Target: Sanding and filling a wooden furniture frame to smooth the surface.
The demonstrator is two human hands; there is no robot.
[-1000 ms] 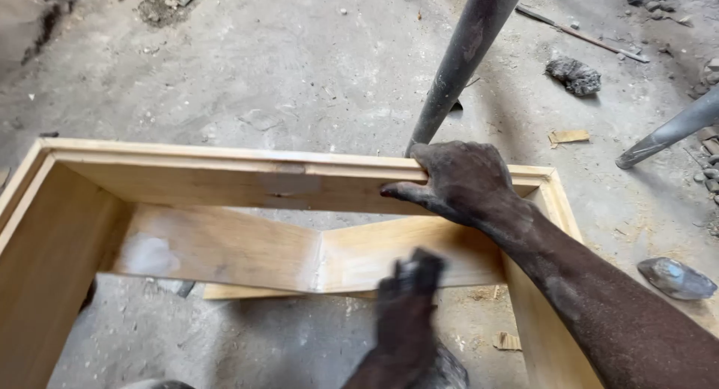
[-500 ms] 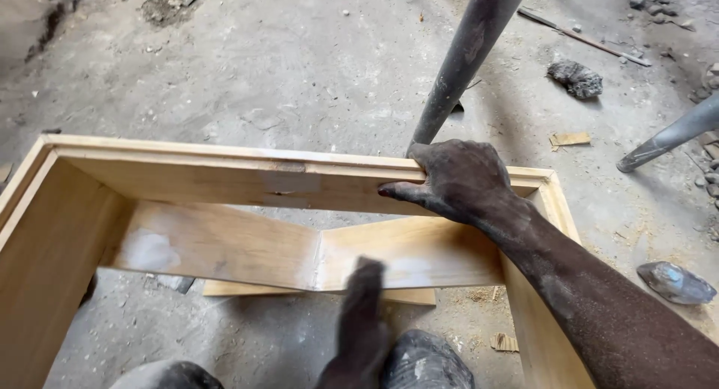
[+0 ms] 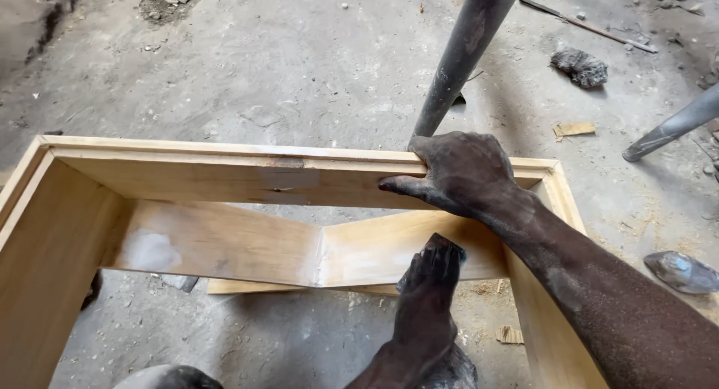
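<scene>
On the dusty floor (image 3: 299, 67) stands the wooden frame (image 3: 187, 160). Our right hand (image 3: 464, 172) clamps its far rail; our left hand (image 3: 428, 284) presses something small against the lower inner board (image 3: 247, 243), apparently sanding, with steady strokes needed next.

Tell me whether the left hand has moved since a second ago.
Yes. The left hand slid left, then back right along the lower board, judged against its centre joint.

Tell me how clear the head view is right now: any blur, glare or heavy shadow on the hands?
Head view: soft, even daylight, no glare; the right hand on the pale wooden frame is sharp; the left hand against the lower wooden board is slightly motion-blurred; faint shadows lie on the dusty concrete floor.
</scene>
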